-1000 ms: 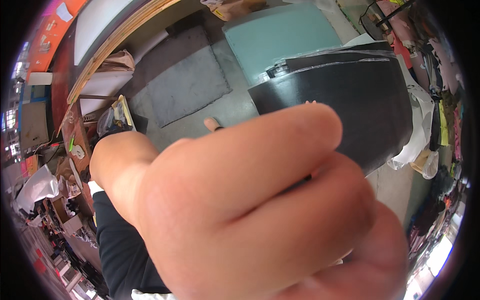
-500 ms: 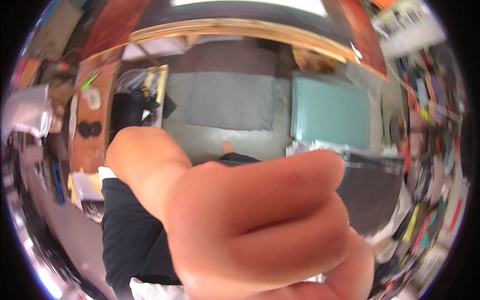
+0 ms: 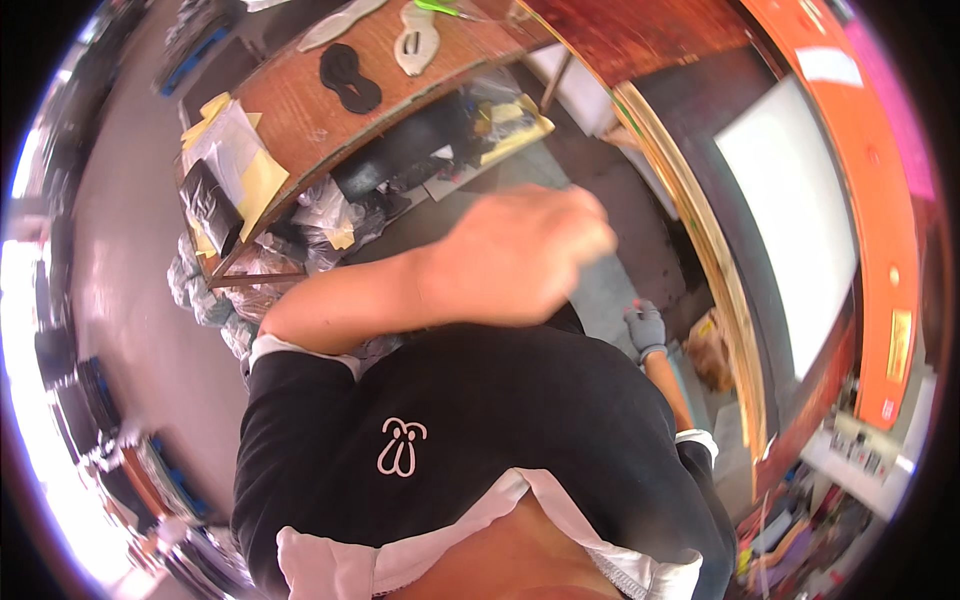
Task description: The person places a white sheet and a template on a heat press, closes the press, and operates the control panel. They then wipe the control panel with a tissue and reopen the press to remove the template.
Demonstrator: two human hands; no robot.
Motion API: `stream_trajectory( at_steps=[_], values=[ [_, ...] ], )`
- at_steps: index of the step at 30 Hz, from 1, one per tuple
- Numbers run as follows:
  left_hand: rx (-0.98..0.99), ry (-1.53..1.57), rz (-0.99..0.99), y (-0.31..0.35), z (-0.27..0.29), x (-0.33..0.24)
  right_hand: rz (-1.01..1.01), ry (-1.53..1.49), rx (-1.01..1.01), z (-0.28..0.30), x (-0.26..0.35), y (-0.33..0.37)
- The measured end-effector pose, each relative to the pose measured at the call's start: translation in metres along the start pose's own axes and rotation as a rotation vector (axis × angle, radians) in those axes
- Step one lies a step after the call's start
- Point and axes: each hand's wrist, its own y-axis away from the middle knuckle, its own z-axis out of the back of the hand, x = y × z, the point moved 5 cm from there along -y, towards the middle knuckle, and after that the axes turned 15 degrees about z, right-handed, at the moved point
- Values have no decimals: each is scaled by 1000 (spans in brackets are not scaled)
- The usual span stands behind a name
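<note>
A bare left hand (image 3: pixel 520 255) hangs in mid-frame above a grey mat (image 3: pixel 605 290) on the floor, its fingers curled into a loose fist with nothing visible inside it. The forearm runs nearly level across the view, from the elbow at the left to the knuckles at the right, so the hand points toward the wooden-framed board (image 3: pixel 720 270) that curves down the right side. The person's black shirt (image 3: pixel 480 440), marked with a small white emblem, fills the lower half of the view and hides whatever lies directly beneath the arm.

Lower right, the right hand (image 3: pixel 646 328) wears a grey glove and sits low beside the mat, near a brown cardboard piece (image 3: pixel 710 350); whether that grip is open or closed cannot be told, as it is small and seen from behind.

Up and to the left stands a wooden counter (image 3: pixel 300 110) carrying yellow paper sheets (image 3: pixel 250 170), a black cut-out shape (image 3: pixel 350 78) and a pale cut-out shape (image 3: pixel 415 40). Crumpled clear plastic bags (image 3: pixel 320 220) are piled under its edge, well apart from both hands.
</note>
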Motion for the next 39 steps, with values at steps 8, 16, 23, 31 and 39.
stream_trajectory(
  at_steps=[8,16,23,31,39],
  values=[
    [525,-405,1189,140,-31,253,537,144,405,-8,170,-189],
    [-237,201,1498,151,-16,366,512,261,530,36,254,-283],
    [-781,511,1536,127,90,529,459,195,407,12,214,-292],
    [-661,394,2150,94,114,679,-15,-13,217,-60,174,-265],
    [-623,209,2315,52,135,623,-170,-551,5,-63,217,-280]
  ],
)
